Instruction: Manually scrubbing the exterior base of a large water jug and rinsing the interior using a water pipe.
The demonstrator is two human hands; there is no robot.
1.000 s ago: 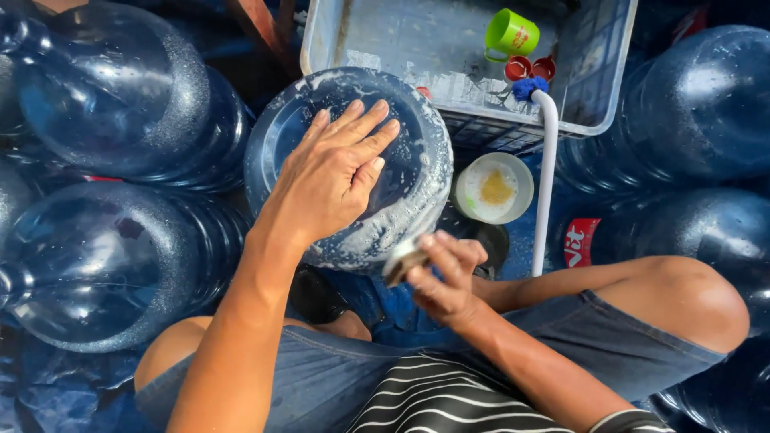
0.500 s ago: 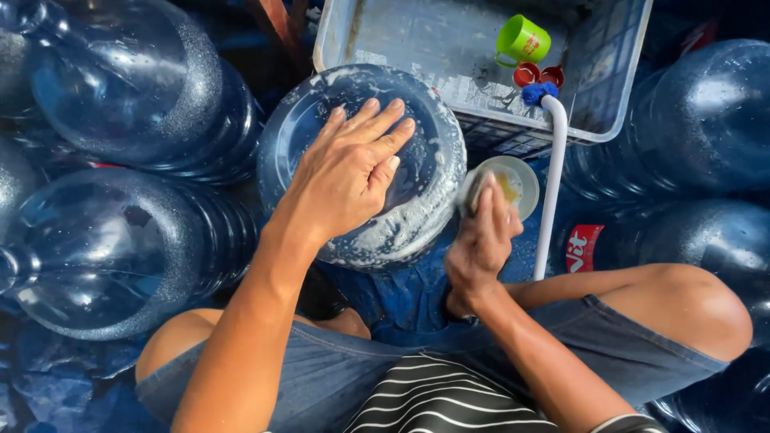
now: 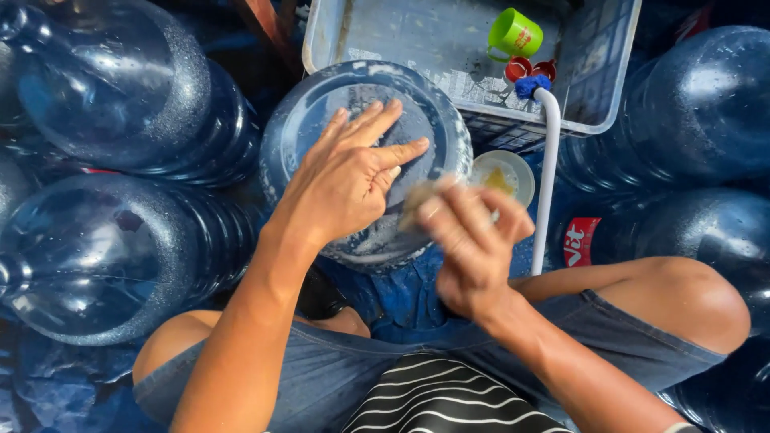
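Shiny, see-through blue plastic on the big wet bottle [image 3: 321,112] (soapy on its flat end). Smooth green plastic cup [image 3: 513,34]. Soft denim shorts [image 3: 353,377].

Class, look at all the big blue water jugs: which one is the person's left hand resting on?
The middle jug, standing base-up between the knees; the left hand lies flat on its wet, soapy base. The others lie untouched around it.
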